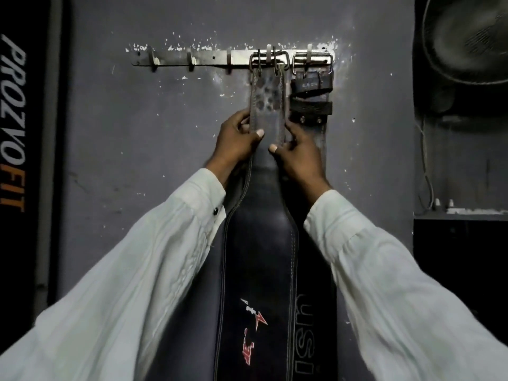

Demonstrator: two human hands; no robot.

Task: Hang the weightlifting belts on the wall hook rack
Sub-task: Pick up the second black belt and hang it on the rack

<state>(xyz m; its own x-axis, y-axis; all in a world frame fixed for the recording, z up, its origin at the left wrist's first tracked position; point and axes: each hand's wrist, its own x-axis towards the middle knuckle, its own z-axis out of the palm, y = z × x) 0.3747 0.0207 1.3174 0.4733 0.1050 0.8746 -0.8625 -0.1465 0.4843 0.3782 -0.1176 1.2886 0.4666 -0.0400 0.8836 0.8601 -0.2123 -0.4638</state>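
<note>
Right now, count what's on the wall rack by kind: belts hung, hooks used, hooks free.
Belts hung: 2 (second)
Hooks used: 2
Hooks free: 3
Total hooks on rack: 5

Head camera, facing the wall

One wide-angle view (worn on the head) looks straight at the grey wall (pixel 137 133) from close by, hook rack (pixel 209 58) near the top.

Two belts (pixel 258 257) hang side by side from rack (pixel 176 60)'s right hooks.
</note>
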